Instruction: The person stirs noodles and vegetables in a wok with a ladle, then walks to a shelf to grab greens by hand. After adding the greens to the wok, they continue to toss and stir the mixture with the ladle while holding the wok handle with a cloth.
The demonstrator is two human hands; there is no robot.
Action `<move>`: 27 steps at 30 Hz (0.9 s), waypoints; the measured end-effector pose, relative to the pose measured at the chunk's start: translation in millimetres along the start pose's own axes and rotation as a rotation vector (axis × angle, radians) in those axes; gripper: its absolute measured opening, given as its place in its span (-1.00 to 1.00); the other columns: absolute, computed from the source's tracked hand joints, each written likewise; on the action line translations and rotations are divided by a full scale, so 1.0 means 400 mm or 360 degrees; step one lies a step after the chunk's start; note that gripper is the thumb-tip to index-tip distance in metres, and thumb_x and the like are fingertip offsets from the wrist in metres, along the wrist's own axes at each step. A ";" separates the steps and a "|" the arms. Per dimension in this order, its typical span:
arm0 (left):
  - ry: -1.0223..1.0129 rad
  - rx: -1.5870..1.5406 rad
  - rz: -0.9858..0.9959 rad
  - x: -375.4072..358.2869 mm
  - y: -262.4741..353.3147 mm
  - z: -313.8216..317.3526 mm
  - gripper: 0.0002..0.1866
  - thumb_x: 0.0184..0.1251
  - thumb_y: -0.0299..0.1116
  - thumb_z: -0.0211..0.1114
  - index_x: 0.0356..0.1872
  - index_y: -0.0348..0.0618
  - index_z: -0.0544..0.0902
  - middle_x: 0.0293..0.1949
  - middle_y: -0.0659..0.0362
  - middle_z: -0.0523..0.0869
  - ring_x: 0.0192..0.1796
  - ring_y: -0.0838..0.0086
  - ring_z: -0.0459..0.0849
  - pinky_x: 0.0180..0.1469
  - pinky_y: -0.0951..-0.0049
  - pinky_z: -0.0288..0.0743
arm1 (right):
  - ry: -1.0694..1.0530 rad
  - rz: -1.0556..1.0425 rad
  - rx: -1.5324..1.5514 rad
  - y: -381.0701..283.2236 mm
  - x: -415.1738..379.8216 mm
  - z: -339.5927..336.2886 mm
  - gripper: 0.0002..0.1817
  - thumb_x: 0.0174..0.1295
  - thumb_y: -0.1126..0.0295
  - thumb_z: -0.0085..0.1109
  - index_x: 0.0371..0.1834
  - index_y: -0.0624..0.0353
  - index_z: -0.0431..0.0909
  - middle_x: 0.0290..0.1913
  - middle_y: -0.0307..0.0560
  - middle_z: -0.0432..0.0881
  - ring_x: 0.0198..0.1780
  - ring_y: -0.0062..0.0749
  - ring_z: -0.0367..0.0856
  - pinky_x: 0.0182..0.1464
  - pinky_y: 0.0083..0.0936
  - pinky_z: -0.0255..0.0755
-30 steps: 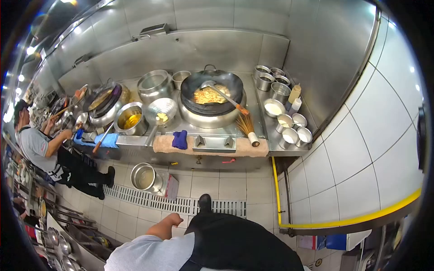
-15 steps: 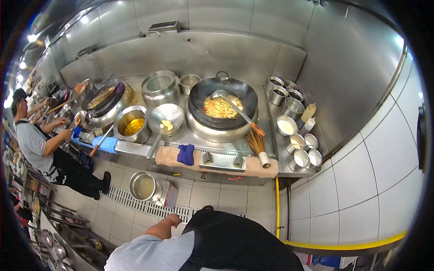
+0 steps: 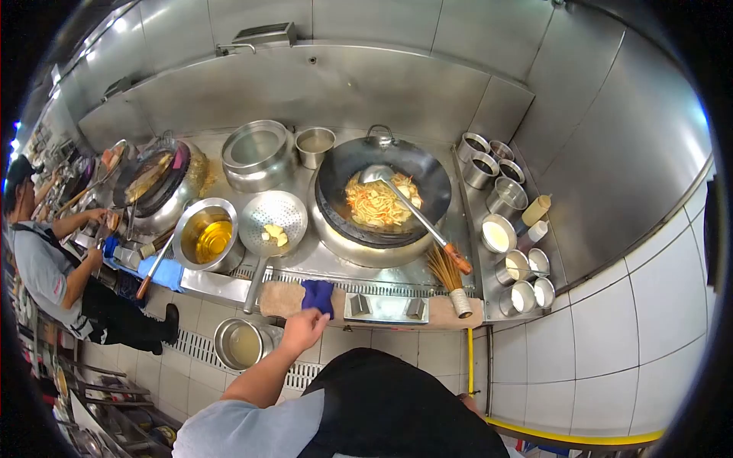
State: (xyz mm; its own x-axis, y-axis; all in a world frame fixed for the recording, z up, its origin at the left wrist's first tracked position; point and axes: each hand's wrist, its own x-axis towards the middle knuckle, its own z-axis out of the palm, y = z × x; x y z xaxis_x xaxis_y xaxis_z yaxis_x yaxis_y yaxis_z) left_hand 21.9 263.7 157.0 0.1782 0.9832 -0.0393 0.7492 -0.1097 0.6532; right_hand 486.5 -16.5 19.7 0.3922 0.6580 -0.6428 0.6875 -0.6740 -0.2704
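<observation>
The left hand (image 3: 307, 330) is at the near edge of the crumpled purple cloth (image 3: 317, 295) on the tan towel (image 3: 281, 299), fingers partly bent, though I cannot tell whether they grip it; the right hand (image 3: 469, 404) barely shows beside the black apron (image 3: 382, 404), its state unclear. The round black wok (image 3: 429, 172) sits in a steel ring (image 3: 374, 256), probably for steadiness, and the ladle's brown wooden handle (image 3: 458, 258) lies over the near right rim, perhaps within easy reach. The shiny steel desk (image 3: 307, 263) meets a metal backsplash (image 3: 397, 84) far behind and a white-tiled wall (image 3: 603, 336) at right.
</observation>
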 end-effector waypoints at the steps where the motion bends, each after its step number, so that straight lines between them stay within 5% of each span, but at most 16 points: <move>1: 0.0099 -0.0058 0.0006 0.033 0.024 -0.016 -0.68 0.21 -0.06 0.23 -0.40 -0.14 0.61 -0.49 0.01 0.62 -0.33 0.13 0.64 -0.28 0.16 0.49 | 0.0012 -0.0135 -0.0034 -0.023 -0.018 -0.012 -0.64 0.17 0.21 0.04 -0.16 0.30 0.57 -0.32 0.21 0.65 -0.23 0.09 0.64 -0.19 -0.20 0.52; 3: 0.0152 -0.0062 -0.0063 0.086 0.036 -0.020 -0.69 0.19 -0.08 0.26 -0.36 -0.15 0.60 -0.46 0.00 0.61 -0.30 0.12 0.64 -0.26 0.15 0.49 | 0.0005 -0.0248 -0.0085 -0.100 -0.069 -0.063 -0.66 0.17 0.23 0.05 -0.16 0.29 0.56 -0.37 0.23 0.65 -0.27 0.08 0.65 -0.21 -0.21 0.53; 5: 0.0519 0.0293 0.0148 0.132 0.032 -0.018 -0.61 0.14 -0.04 0.29 -0.25 -0.21 0.58 -0.31 -0.03 0.60 -0.22 0.06 0.62 -0.18 0.15 0.51 | 0.0051 -0.0168 0.0425 -0.232 -0.095 -0.136 -0.73 0.20 0.28 0.05 -0.18 0.26 0.55 -0.42 0.20 0.64 -0.30 0.04 0.65 -0.25 -0.26 0.53; 7: 0.0208 0.0341 -0.0017 0.152 0.028 -0.020 -0.53 0.08 -0.01 0.32 -0.21 -0.25 0.58 -0.20 -0.06 0.56 -0.16 0.05 0.60 -0.09 0.16 0.50 | 0.0210 -0.0150 0.0615 -0.294 -0.026 -0.177 -0.80 0.24 0.34 0.03 -0.22 0.25 0.54 -0.48 0.14 0.62 -0.37 0.01 0.63 -0.32 -0.29 0.50; 9: -0.0011 0.0553 -0.0156 0.163 0.026 0.001 -0.48 0.04 0.02 0.33 -0.18 -0.26 0.58 -0.16 -0.05 0.56 -0.16 0.07 0.60 -0.04 0.17 0.49 | 0.0684 -0.0573 0.0175 -0.454 -0.044 -0.309 -0.78 0.27 0.35 0.01 -0.33 0.31 0.52 -0.49 0.15 0.57 -0.47 0.08 0.55 -0.38 -0.24 0.43; 12: 0.0038 0.0720 -0.0122 0.155 0.050 0.005 -0.50 0.03 0.01 0.33 -0.19 -0.26 0.58 -0.14 -0.04 0.56 -0.15 0.10 0.62 -0.04 0.17 0.48 | 0.1179 -0.1096 0.0099 -0.666 -0.022 -0.460 -0.83 0.15 0.38 0.14 -0.21 0.17 0.51 -0.33 0.10 0.55 -0.33 0.07 0.55 -0.30 -0.12 0.44; 15: 0.0120 0.0914 -0.0040 0.143 0.045 0.042 -0.54 0.04 -0.03 0.31 -0.21 -0.25 0.59 -0.12 -0.03 0.55 -0.16 0.09 0.62 -0.05 0.17 0.47 | 0.1412 -0.1501 -0.0229 -0.882 -0.006 -0.582 -0.68 0.05 0.45 0.21 -0.08 0.16 0.49 -0.18 0.10 0.50 -0.17 0.02 0.52 -0.17 -0.19 0.45; 19: 0.0016 0.0699 -0.0268 0.155 0.038 0.021 -0.60 0.06 -0.11 0.27 -0.22 -0.27 0.59 -0.15 -0.07 0.60 -0.16 0.02 0.62 -0.05 0.21 0.48 | 0.1351 -0.1449 -0.0779 -1.013 0.111 -0.612 -0.51 0.13 0.47 0.07 0.20 0.15 0.33 -0.15 0.13 0.51 -0.12 -0.03 0.54 -0.09 -0.23 0.47; 21: 0.0109 -0.0181 -0.0483 0.127 0.017 0.004 -0.62 0.09 -0.18 0.20 -0.22 -0.32 0.59 -0.19 -0.13 0.65 -0.13 -0.06 0.62 -0.05 0.20 0.49 | 0.1285 -0.1328 -0.1022 -1.042 0.168 -0.630 -0.44 0.16 0.48 0.00 0.30 0.15 0.25 -0.14 0.15 0.54 -0.13 -0.02 0.57 -0.09 -0.22 0.49; 23: 0.0169 -0.0345 -0.0577 0.090 0.020 -0.030 -0.64 0.06 -0.23 0.19 -0.22 -0.33 0.60 -0.25 -0.08 0.70 -0.11 -0.05 0.63 -0.03 0.16 0.49 | 0.0726 -0.1022 -0.0959 -1.061 0.212 -0.673 -0.37 0.20 0.50 -0.11 0.41 0.09 0.11 -0.15 0.21 0.59 -0.17 0.02 0.61 -0.12 -0.16 0.50; 27: 0.0245 -0.2108 -0.0878 -0.013 -0.022 -0.046 -0.55 0.00 -0.29 0.19 -0.05 -0.30 0.53 -0.14 -0.01 0.66 -0.05 0.06 0.63 0.07 0.14 0.47 | 0.0793 -0.1087 -0.0533 -1.039 0.152 -0.753 -0.38 0.21 0.44 -0.08 0.40 -0.04 0.16 -0.23 0.26 0.61 -0.17 0.10 0.61 -0.13 -0.14 0.50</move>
State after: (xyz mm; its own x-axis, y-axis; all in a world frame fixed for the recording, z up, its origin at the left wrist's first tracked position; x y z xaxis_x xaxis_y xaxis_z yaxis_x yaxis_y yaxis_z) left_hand 2.8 262.4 165.5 -0.0663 0.8699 -0.4888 -0.4481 0.4117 0.7935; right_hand 408.6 404.9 309.0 -0.0005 0.9999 -0.0139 0.9785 -0.0024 -0.2064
